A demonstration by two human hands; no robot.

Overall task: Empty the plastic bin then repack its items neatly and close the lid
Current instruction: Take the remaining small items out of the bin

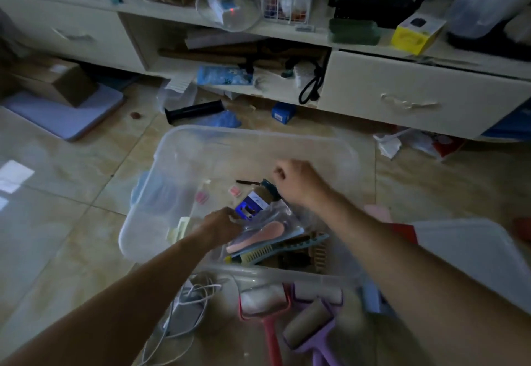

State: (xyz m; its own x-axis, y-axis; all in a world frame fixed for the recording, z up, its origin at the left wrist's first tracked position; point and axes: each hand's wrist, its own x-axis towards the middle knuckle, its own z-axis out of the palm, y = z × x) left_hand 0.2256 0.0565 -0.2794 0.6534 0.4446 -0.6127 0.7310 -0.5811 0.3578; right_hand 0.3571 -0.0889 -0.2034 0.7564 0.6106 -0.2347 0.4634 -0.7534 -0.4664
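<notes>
From the head view, the clear bin (pixel 172 164) sat on the tiled floor (pixel 71 193) (lid (pixel 465 253) lying right of it), both hands inside: the left hand (pixel 221 226) pinched a plastic pouch (pixel 275 222) over combs (pixel 287 248), the right hand (pixel 296 181) curled above a jar (pixel 267 196), lint rollers (pixel 287 317) crowding the near rim while the far half lay bare.
</notes>
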